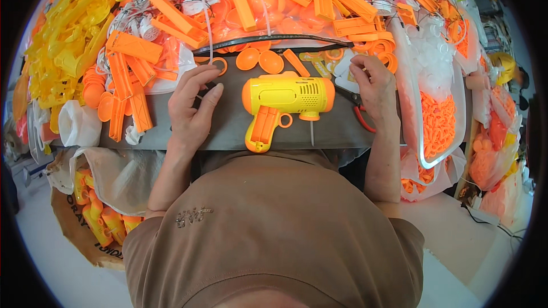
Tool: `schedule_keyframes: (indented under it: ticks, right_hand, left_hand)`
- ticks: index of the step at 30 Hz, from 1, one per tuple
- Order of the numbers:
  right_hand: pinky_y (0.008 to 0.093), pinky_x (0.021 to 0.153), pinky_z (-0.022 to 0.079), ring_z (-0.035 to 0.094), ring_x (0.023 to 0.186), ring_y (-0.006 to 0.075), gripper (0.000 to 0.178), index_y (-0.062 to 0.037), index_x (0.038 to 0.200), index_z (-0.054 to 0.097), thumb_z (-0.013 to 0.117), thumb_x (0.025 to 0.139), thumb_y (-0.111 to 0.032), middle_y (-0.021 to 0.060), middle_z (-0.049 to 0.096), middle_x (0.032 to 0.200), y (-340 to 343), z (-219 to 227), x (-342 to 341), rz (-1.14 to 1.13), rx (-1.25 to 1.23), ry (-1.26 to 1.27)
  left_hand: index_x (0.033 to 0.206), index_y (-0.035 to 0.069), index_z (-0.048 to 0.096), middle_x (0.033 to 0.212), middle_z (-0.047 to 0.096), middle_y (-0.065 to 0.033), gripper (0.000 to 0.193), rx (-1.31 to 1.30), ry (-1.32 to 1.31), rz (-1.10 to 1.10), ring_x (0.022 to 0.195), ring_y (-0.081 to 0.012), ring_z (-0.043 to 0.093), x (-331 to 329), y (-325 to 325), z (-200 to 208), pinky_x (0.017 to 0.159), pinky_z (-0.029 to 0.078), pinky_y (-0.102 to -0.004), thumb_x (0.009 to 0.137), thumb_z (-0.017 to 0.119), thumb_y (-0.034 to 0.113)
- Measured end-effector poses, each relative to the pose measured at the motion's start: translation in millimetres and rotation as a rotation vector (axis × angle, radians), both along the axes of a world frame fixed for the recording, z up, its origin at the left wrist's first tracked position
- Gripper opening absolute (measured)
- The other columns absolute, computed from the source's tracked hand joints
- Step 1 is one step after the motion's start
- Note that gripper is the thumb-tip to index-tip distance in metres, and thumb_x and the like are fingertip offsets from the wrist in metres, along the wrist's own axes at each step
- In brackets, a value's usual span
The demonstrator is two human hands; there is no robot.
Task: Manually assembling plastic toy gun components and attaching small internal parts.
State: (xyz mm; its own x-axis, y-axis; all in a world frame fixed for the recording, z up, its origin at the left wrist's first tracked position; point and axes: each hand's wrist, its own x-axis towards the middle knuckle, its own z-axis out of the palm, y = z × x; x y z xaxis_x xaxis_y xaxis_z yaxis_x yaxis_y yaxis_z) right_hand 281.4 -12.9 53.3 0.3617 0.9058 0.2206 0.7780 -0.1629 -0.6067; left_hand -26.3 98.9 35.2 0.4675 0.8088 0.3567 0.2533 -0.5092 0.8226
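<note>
A yellow and orange toy bubble gun (pixel 288 94) lies on its side on the dark grey tabletop between my hands. Its handle, with an orange battery cover, points toward me. To its left is my left hand (pixel 193 105), thumb and fingers apart, fingertips beside a small orange ring (pixel 220 67). My right hand (pixel 374 88) is to the right of the toy, its fingers bent and drawn together. Whatever they pinch, if anything, is hidden. White plastic pieces (pixel 343 68) lie beside those fingertips, and red-handled pliers (pixel 361 115) rest next to the wrist.
Heaped orange battery boxes (pixel 240 0) and wired parts cover the far side, behind a black strip (pixel 274 39). Yellow shells (pixel 63 51) pile up at left. A clear tub (pixel 461 114) of orange chain links stands at right. Finished toys fill a sack (pixel 74 234) at lower left.
</note>
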Motion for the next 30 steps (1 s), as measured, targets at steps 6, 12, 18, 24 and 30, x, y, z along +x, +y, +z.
schedule_keyframes:
  ticks: [6,12,18,24,30]
  right_hand:
    - [0.0314,0.063,0.046,0.059,0.071,0.0231,0.011,-0.0008,0.09,0.061,0.061,0.081,-0.006,0.0098,0.058,0.08,3,-8,-6,0.075,0.02,-0.112]
    - [0.0379,0.065,0.045,0.058,0.077,0.0292,0.013,-0.0047,0.092,0.064,0.061,0.081,-0.011,0.0105,0.055,0.082,35,-14,-15,0.218,-0.001,-0.242]
    - [0.0395,0.069,0.044,0.057,0.081,0.0298,0.016,-0.007,0.095,0.065,0.056,0.085,-0.014,0.0116,0.052,0.084,39,-17,-12,0.272,-0.168,-0.366]
    - [0.0397,0.07,0.043,0.056,0.083,0.0297,0.016,-0.0067,0.097,0.064,0.055,0.086,-0.012,0.0113,0.052,0.084,31,-10,-8,0.287,-0.27,-0.301]
    - [0.0309,0.065,0.042,0.053,0.073,0.0214,0.014,-0.0026,0.098,0.063,0.055,0.085,-0.005,0.0085,0.051,0.079,1,11,-9,0.206,-0.064,-0.023]
  left_hand:
    - [0.097,0.001,0.064,0.101,0.062,-0.011,0.017,0.168,0.092,0.081,0.09,-0.0207,0.059,2,4,-2,0.076,0.045,-0.0288,0.08,0.065,0.003]
    - [0.094,0.001,0.065,0.098,0.062,-0.0106,0.015,0.242,0.139,0.129,0.089,-0.022,0.059,1,12,3,0.077,0.046,-0.0293,0.079,0.065,0.001]
    - [0.094,0.0,0.065,0.098,0.062,-0.0099,0.015,0.163,0.046,0.209,0.09,-0.0199,0.059,-8,14,3,0.078,0.046,-0.0289,0.08,0.065,0.0]
    - [0.095,0.0,0.065,0.1,0.062,-0.0107,0.019,0.11,0.036,0.1,0.09,-0.0196,0.059,-7,6,4,0.079,0.047,-0.0286,0.076,0.068,0.0]
    - [0.108,0.002,0.061,0.117,0.055,-0.0142,0.04,0.043,0.075,-0.214,0.103,-0.0268,0.055,18,-18,15,0.086,0.046,-0.0337,0.07,0.075,0.006]
